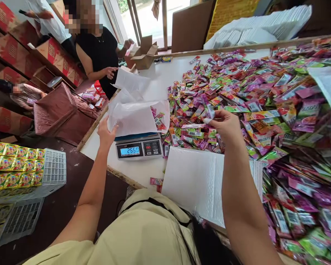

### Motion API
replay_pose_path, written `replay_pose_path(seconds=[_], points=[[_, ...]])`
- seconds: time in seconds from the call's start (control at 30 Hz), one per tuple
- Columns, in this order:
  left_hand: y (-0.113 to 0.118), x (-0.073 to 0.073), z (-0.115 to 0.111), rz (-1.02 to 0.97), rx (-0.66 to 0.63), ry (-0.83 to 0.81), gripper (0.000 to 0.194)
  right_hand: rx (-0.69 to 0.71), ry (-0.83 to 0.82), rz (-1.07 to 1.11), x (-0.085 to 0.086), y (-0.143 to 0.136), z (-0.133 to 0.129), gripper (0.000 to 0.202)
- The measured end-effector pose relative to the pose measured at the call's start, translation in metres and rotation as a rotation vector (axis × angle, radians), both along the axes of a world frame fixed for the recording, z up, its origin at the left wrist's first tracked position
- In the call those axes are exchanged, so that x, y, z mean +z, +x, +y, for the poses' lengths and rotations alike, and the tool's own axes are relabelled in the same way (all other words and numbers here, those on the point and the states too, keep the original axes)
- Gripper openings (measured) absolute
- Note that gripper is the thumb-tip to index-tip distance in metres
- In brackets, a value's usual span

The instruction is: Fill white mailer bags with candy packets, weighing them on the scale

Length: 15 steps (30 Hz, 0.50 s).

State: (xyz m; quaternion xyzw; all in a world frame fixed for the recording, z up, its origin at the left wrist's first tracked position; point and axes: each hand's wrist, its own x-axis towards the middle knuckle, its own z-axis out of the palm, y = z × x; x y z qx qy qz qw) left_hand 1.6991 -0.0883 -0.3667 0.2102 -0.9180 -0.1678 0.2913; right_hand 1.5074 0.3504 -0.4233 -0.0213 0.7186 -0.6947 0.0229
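A white bag (132,118) with colourful packets showing at its right-hand opening lies on a digital scale (139,148), whose lit display has digits on it. My left hand (106,131) is at the bag's left end, thumb and fingers apart around its edge. Over the near side of a large heap of small wrapped packets (234,95), my right hand (225,123) pinches a purple and white packet (208,110) between thumb and fingers. Below the heap, a stack of flat white bags (193,176) lies close to my body, partly behind my right forearm.
Across the table's left corner a person in black (99,55) stands beside more white bags and an open cardboard box (144,55). Crates of yellow packs (16,162) stand at the lower left. More white sheets (259,29) are stacked beyond the table's far edge.
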Motion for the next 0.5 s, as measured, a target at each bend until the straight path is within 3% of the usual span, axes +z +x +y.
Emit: replay_pose_path(seconds=[0.13, 0.37, 0.5], points=[[0.000, 0.001, 0.007, 0.000, 0.011, 0.021, 0.070, -0.116, -0.011, -0.012, 0.004, 0.007, 0.034, 0.046], [-0.007, 0.003, 0.016, 0.007, 0.002, 0.026, 0.069, -0.283, 0.102, 0.072, 0.021, -0.004, 0.061, 0.037], [-0.005, 0.003, 0.015, 0.006, 0.005, 0.036, 0.068, -0.105, 0.258, 0.174, 0.028, -0.013, 0.069, 0.040]])
